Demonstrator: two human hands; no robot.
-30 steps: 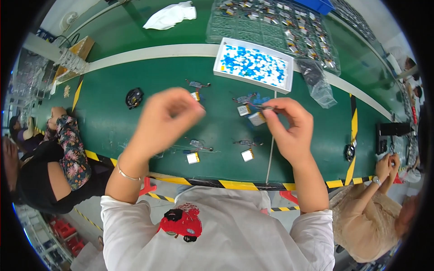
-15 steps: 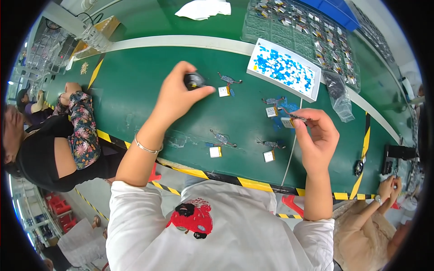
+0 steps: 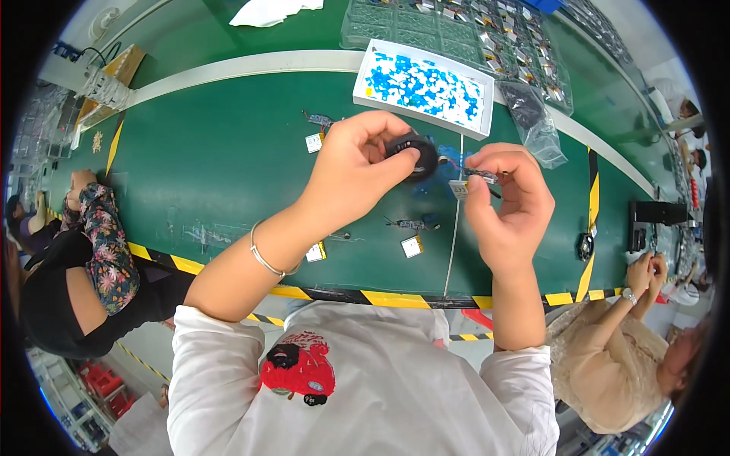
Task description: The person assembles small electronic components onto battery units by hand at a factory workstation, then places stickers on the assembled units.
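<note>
Bench (image 3: 213,159): green, edged with black-and-yellow tape (image 3: 395,299).
Left hand (image 3: 361,163): gripping a black round part (image 3: 427,156), thumb pressed against it, above the middle of the bench.
Right hand (image 3: 513,205): pinching a small wired circuit board (image 3: 480,175) between thumb and fingers, near the round part; a pale battery (image 3: 458,189) just beside the thumb.
Near side: a flat white battery (image 3: 412,246) beside a second board (image 3: 411,224), between the forearms.
Far side: a shallow white box (image 3: 422,118) of blue and white pieces.

Head-worn, the left of two fisheye cameras looks down from near above onto the worktop (image 3: 220,129), its wide round view placing the left hand (image 3: 357,166) and right hand (image 3: 517,209) close to its middle.
</note>
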